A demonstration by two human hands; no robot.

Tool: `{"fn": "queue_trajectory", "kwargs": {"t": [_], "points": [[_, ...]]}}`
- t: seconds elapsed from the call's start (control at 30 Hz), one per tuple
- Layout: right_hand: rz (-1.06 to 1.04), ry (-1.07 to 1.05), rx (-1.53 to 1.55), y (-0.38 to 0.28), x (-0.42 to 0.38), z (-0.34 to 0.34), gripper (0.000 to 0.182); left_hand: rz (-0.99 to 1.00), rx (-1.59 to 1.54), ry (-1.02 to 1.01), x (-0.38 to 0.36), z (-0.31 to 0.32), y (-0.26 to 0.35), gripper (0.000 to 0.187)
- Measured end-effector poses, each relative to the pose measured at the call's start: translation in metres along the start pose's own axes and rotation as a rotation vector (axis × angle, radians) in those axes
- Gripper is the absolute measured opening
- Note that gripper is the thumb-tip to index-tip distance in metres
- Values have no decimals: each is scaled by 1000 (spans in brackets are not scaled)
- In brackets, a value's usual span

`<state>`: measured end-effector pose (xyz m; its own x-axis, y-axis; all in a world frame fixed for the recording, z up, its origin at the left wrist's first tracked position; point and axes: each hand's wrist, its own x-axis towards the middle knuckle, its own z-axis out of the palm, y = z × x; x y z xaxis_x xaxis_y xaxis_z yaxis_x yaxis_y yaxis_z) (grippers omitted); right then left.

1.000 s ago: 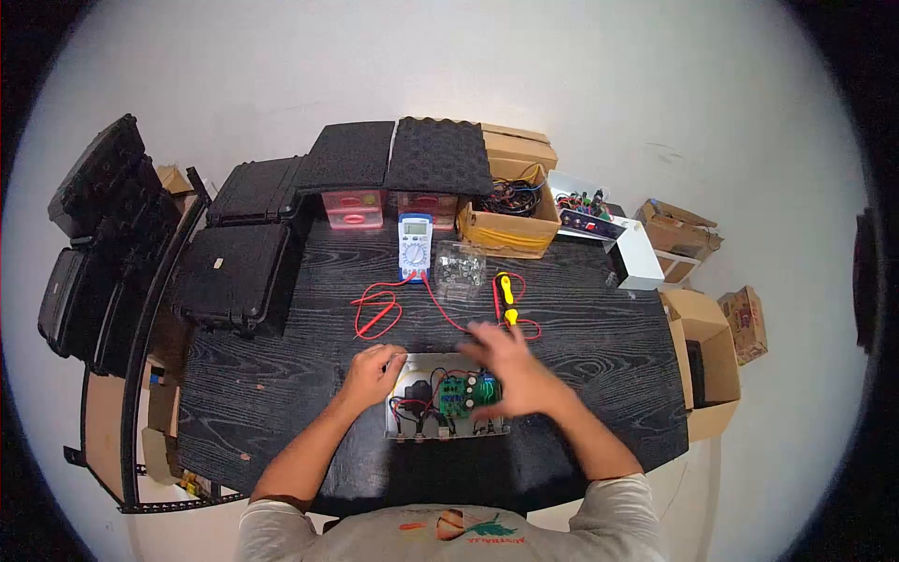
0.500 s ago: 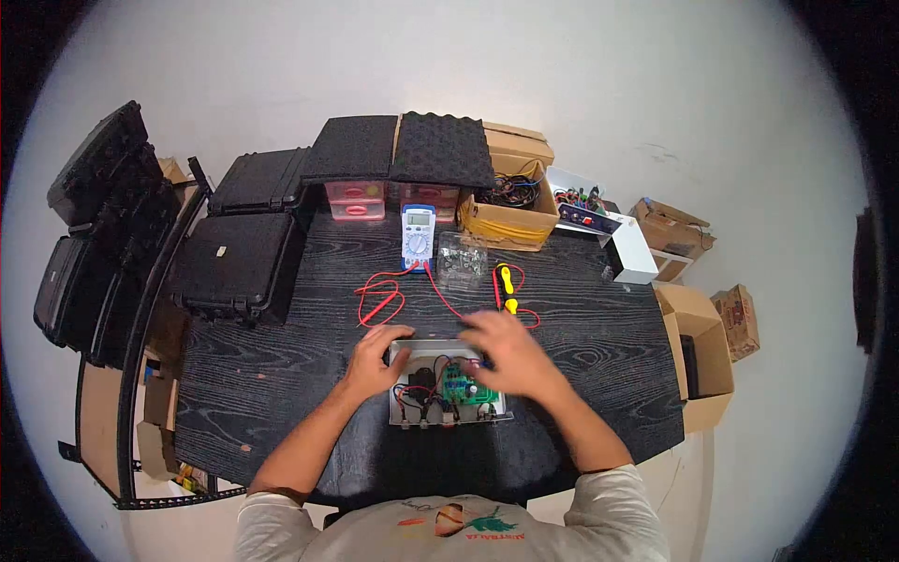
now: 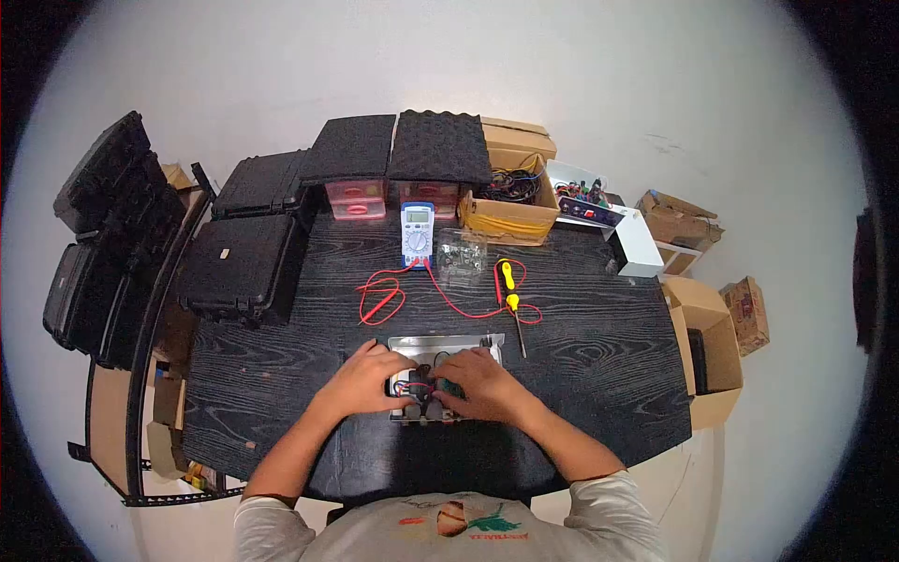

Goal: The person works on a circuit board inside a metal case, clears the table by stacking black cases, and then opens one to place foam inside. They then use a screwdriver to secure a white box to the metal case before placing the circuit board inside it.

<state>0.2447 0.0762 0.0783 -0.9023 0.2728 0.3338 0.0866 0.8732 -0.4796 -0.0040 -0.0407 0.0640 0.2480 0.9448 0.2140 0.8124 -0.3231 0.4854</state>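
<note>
In front of me lies an open, shallow metal case (image 3: 403, 344) with electronics inside. My left hand (image 3: 370, 379) reaches over its left wall, thumb and fingers apart beside a black component (image 3: 423, 384) and some thin wires. From the other side my right hand (image 3: 482, 384) curls over the green circuit board (image 3: 450, 385), thumb and fingers around it, and hides most of it. The black component sits between the two hands. Beyond the case, to the right, lies a screwdriver (image 3: 507, 275) with a yellow and black handle.
A multimeter (image 3: 418, 236) with red leads (image 3: 384, 302) lies farther back, beside a clear plastic box (image 3: 462, 258) of small parts. Black hard cases (image 3: 245, 267) stand at left. A carton of cables (image 3: 506, 220) and a white electronics unit (image 3: 640, 245) stand at back right.
My right hand has come down and toward me onto the circuit board, uncovering the screwdriver. My left hand has moved from the case's left edge farther into it.
</note>
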Motion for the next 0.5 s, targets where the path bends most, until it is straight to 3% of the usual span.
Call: {"fn": "queue_trajectory", "kwargs": {"t": [0.13,0.33,0.43,0.5], "points": [[50,-141,-61,8,5,10,26,-114,129,-98,6,10,7,56],[111,-239,-93,11,10,7,24,-106,151,-150,11,7,7,52],[134,-287,-91,10,13,5,22,-108,135,-133,12,-5,12,49],[129,-303,-89,9,15,6,21,-75,153,-17,10,1,11,47]]}}
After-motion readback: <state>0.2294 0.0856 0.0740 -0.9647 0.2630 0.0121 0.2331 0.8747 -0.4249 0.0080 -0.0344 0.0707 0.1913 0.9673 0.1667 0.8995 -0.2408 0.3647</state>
